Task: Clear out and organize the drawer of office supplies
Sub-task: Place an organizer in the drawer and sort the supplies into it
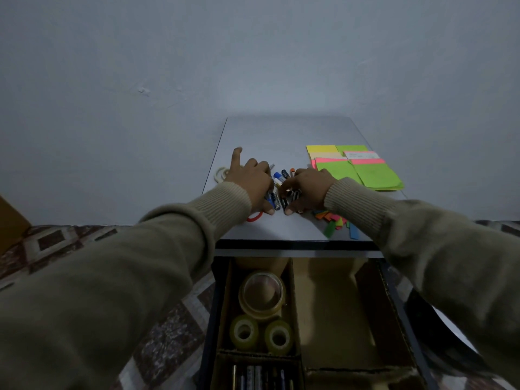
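On the grey cabinet top [281, 136] lies a small heap of batteries and markers [282, 175]. My left hand [253, 178] curls round the left side of the heap, its little finger raised. My right hand [306, 190] curls round the right side, fingers over several dark batteries. Below, the open drawer [399, 319] holds cardboard dividers. Its left compartment contains three clear tape rolls [261, 294]. A front compartment holds pens and batteries [259, 378].
Neon sticky note pads [357, 167] lie at the back right of the top. Small coloured page flags [334, 220] are scattered near the front right edge. A red ring [254, 218] and a white cord [221, 173] lie by my left hand. A patterned floor surrounds the cabinet.
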